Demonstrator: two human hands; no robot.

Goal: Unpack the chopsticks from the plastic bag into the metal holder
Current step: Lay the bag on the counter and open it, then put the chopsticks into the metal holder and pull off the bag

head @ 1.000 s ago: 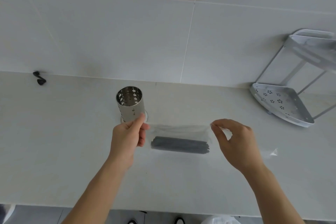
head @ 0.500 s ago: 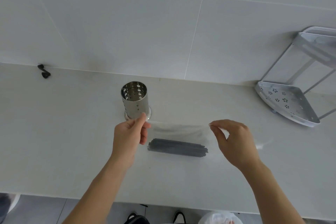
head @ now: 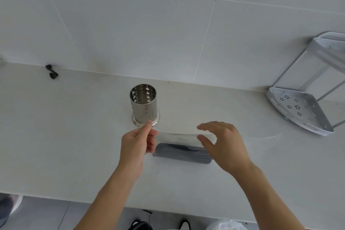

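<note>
Left hand [head: 137, 144] is pinching the left end of the bag [head: 179, 137] between thumb and fingers, holding that edge up just in front of the holder [head: 144, 104], forearm coming in from the bottom of the shot. The holder is a shiny perforated metal cylinder standing upright on the counter [head: 74, 127], nothing visible inside it. The bag is clear plastic, pretty hard to see except for the stretched top edge, and it runs across to the right, with its far end trailing out on the counter toward the rack [head: 298, 112]. The chopsticks [head: 182, 154] are a dark grey bundle lying flat and sideways inside the bag, between the two hands, resting on the counter. Right hand [head: 224, 145] is over the right end of the bundle with fingers spread and loosely curved, thumb below and the rest above the bag's top edge; can't tell if it actually touches the plastic, but it isn't gripping anything. Over on the far left there's a small black hook [head: 51, 71] by the wall.
</note>
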